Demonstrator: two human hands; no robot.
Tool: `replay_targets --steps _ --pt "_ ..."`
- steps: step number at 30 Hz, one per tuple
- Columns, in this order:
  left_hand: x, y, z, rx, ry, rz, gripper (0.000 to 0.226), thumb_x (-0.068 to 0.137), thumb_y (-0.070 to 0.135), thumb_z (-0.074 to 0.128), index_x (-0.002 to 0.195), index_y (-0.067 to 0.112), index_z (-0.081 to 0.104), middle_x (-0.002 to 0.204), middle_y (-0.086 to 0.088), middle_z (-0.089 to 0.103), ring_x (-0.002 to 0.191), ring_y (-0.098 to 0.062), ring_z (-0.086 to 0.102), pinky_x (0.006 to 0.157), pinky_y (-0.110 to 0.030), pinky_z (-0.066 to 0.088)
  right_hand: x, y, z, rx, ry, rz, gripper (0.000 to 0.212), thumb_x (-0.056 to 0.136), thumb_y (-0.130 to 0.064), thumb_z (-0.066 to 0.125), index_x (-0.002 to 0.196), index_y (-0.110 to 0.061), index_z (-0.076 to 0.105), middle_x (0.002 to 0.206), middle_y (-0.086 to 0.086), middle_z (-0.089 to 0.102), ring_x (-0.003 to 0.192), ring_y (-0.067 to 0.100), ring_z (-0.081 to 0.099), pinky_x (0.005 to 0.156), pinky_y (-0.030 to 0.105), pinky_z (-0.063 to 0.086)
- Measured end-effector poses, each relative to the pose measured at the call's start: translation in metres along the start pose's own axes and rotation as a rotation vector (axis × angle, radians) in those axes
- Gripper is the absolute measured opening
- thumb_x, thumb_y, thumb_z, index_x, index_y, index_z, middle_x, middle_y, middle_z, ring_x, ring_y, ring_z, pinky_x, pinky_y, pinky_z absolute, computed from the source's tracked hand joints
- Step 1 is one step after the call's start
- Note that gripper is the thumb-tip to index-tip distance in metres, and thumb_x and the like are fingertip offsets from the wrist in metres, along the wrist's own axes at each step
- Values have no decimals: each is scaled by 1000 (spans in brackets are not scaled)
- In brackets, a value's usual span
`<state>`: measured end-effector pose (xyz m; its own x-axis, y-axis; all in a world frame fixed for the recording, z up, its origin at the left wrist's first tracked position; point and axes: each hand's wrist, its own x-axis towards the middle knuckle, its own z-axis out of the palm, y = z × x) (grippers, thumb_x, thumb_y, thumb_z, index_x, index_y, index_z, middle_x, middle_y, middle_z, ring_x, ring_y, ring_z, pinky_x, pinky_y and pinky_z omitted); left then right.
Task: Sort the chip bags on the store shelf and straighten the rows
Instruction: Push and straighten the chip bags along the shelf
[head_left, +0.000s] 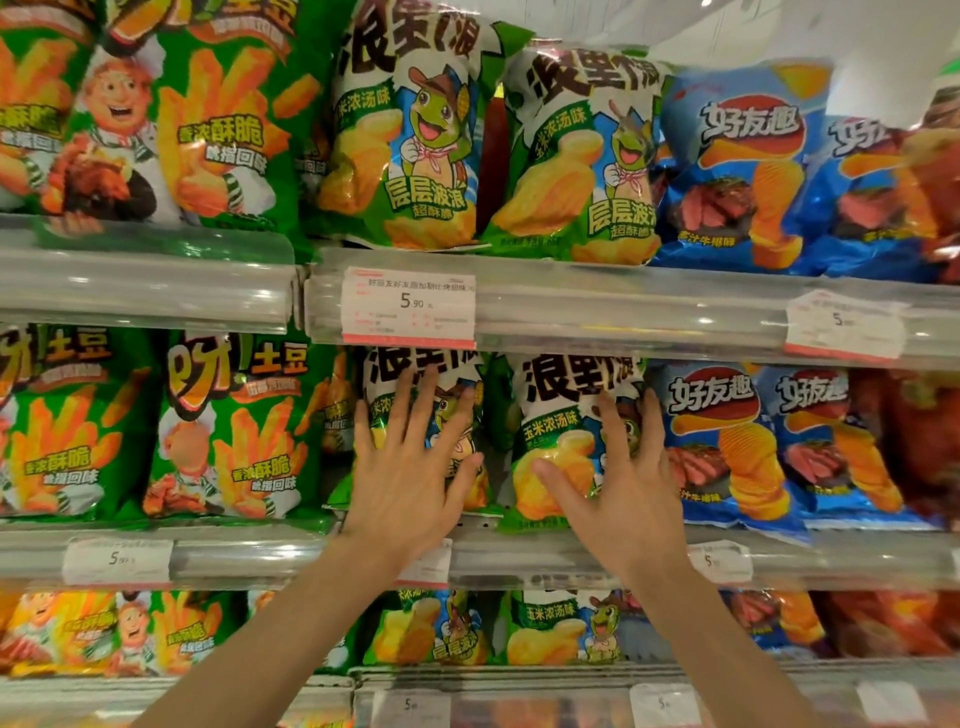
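The left hand (415, 467) lies spread flat on the left turtle bag (447, 415), the right hand (618, 467) spread on the right turtle bag (566, 441), both just below the price tag (409, 306). Each bag stands upright directly ahead; the right one probably tilts slightly. Neither hand is nearer.

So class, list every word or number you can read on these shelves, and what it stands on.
"5.90": price tag on the upper shelf rail.
"好友趣": blue chip bags.
"土豆": green fries bags.
"层层波浪": turtle-mascot bag, top shelf.
"玉米浓汤味": turtle-mascot bag under the right hand.
Other price tags: blurred beyond "5".
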<state>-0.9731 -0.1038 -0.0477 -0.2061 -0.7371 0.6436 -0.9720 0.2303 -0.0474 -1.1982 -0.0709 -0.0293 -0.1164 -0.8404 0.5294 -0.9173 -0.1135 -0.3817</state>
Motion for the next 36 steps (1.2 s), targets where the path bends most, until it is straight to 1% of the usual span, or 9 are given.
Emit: replay_targets --steps 2,7,16,22,24,26,30,32,36 --pt "0 0 1 -8 -2 -8 62 103 56 28 160 32 20 169 -11 12 156 -30 7 117 -66 18 -1 0 2 14 45 -13 95 81 -86 38 158 -33 19 166 5 0 144 41 31 104 61 45" --pt "-3 1 -1 -26 -18 -40 63 102 57 28 160 33 18 169 -10 9 156 -29 5 115 -63 25 -1 0 5 91 128 -50 90 84 -75 50 157 -29 24 166 4 5 147 36 23 110 59 39" --pt "-2 2 0 -32 -30 -56 64 102 58 28 160 33 17 169 -11 8 156 -28 5 113 -64 27 -2 6 9 159 272 -109 86 87 -67 57 155 -21 33 165 11 16 149 33 25 111 59 38" --pt "-2 1 2 -39 -23 -59 64 102 57 28 160 33 16 169 -10 8 156 -28 5 114 -65 25 11 3 16 191 250 -157 84 89 -66 56 156 -23 29 166 8 11 151 27 19 114 49 32" --pt "-3 2 1 -40 -28 -60 63 103 58 26 160 34 16 169 -10 8 156 -27 5 114 -63 24 15 2 21 159 192 -144 84 90 -67 54 158 -25 25 167 7 7 150 27 17 114 52 33" --pt "-3 1 -1 -45 -24 -54 61 103 56 23 160 33 19 169 -9 10 156 -27 6 115 -62 23 17 4 25 72 130 -121 85 92 -71 45 159 -25 19 168 7 2 151 28 16 113 57 34" --pt "-1 -3 -5 -38 12 13 58 105 48 22 159 26 26 168 -8 17 156 -25 7 121 -58 14 20 3 19 -99 129 -182 81 95 -71 32 160 -23 19 168 13 4 155 31 8 120 59 21" --pt "1 -4 -4 -31 8 44 58 106 46 22 160 23 23 168 -8 15 156 -24 5 123 -57 11 22 -5 17 -178 116 -234 78 98 -69 28 160 -23 18 168 15 5 156 31 2 122 61 13" --pt "1 -4 -2 12 -21 63 61 105 47 26 161 21 18 168 -10 12 156 -28 5 124 -57 10 24 -17 23 -326 45 -323 73 101 -65 23 162 -26 9 169 15 3 156 34 -1 119 66 11"
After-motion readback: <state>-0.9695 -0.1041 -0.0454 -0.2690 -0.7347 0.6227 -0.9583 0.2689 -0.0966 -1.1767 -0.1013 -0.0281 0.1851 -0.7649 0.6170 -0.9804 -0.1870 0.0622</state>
